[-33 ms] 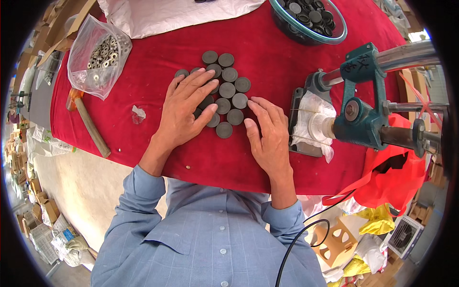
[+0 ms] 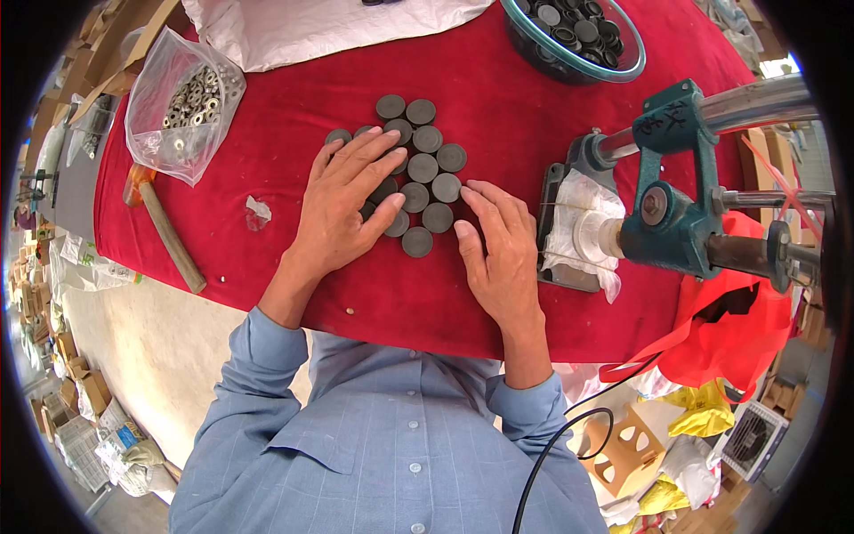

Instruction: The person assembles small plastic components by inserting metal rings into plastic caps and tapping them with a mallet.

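Several dark grey round caps (image 2: 422, 167) lie flat in a close cluster on the red cloth (image 2: 294, 116). Over the cluster's left side rests my left hand (image 2: 345, 200), fingers stretched and a little apart, hiding some of the caps. Its thumb reaches the lower caps. My right hand (image 2: 498, 245) lies at the right of the cluster with its fingers extended and thumb apart. The index fingertip is at the edge of a cap (image 2: 447, 187); whether it touches, I cannot tell. Neither hand grips anything.
A green hand press (image 2: 667, 196) with white wrapping on its base stands at right. A bowl (image 2: 642, 67) of similar caps sits at the far right. At left are a clear bag (image 2: 147, 133) of metal rings and a hammer (image 2: 173, 236). A white sheet (image 2: 267, 36) lies at the back.
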Tool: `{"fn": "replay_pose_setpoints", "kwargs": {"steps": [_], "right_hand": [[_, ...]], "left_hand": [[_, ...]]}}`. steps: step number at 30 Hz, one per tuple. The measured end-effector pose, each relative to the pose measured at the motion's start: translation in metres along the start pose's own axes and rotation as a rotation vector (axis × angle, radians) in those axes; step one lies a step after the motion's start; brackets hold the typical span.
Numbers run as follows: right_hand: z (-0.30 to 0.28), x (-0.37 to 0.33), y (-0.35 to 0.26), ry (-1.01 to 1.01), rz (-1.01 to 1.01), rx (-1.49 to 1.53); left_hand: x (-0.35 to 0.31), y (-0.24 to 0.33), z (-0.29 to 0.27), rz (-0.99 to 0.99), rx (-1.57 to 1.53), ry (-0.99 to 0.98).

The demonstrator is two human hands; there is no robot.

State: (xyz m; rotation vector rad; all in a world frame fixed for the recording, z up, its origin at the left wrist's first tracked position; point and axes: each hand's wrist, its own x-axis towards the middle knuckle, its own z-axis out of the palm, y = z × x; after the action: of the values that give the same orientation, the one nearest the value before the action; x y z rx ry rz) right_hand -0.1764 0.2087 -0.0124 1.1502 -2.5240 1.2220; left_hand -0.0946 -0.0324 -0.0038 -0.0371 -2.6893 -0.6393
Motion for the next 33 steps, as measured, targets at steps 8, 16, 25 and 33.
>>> {"fn": "replay_pose_setpoints", "kwargs": {"steps": [8, 16, 25, 33], "right_hand": [[-0.001, 0.000, 0.000, -0.004, 0.006, -0.001], [-0.001, 0.000, -0.001, -0.008, 0.009, 0.000], [-0.001, 0.000, -0.002, -0.013, 0.017, 0.001], [-0.001, -0.001, -0.001, -0.013, 0.008, 0.002]], "left_hand": [[0.000, 0.000, 0.001, 0.001, 0.006, -0.004], [-0.001, 0.000, 0.001, 0.000, 0.011, -0.003], [-0.002, -0.003, 0.002, 0.005, -0.019, 0.024], [-0.007, 0.010, 0.001, 0.113, 0.072, -0.074]]}}
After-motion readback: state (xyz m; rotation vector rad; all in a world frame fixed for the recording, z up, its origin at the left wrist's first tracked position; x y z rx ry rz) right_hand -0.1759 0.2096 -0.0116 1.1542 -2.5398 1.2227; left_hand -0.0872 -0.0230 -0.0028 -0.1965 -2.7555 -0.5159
